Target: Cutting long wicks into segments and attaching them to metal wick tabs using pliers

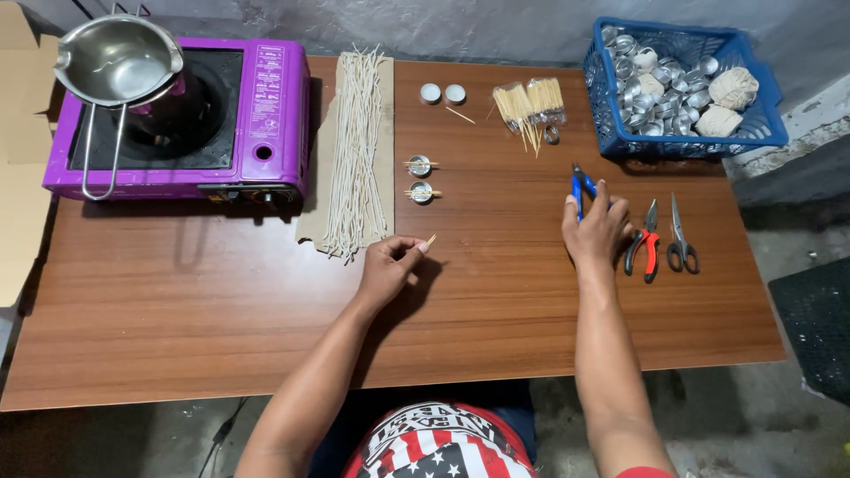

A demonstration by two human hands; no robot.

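My left hand (390, 265) rests on the brown wooden table (221, 301) and pinches a short wooden stick (429, 240) between thumb and fingers. My right hand (598, 232) grips blue-handled pliers (580, 186), whose jaws point away from me. Two small metal cups with sticks laid across them (420, 165) (421, 191) stand just beyond my left hand. A row of long pale wicks (357, 146) lies on a cardboard strip to their left.
A purple portable stove (266, 115) with a steel pouring pot (115, 60) sits at the back left. Two metal cups (443, 93), bundled sticks (529, 104), red-handled pliers (645, 243), scissors (680, 239) and a blue basket (761, 124) of metal cups and twine balls occupy the back right.
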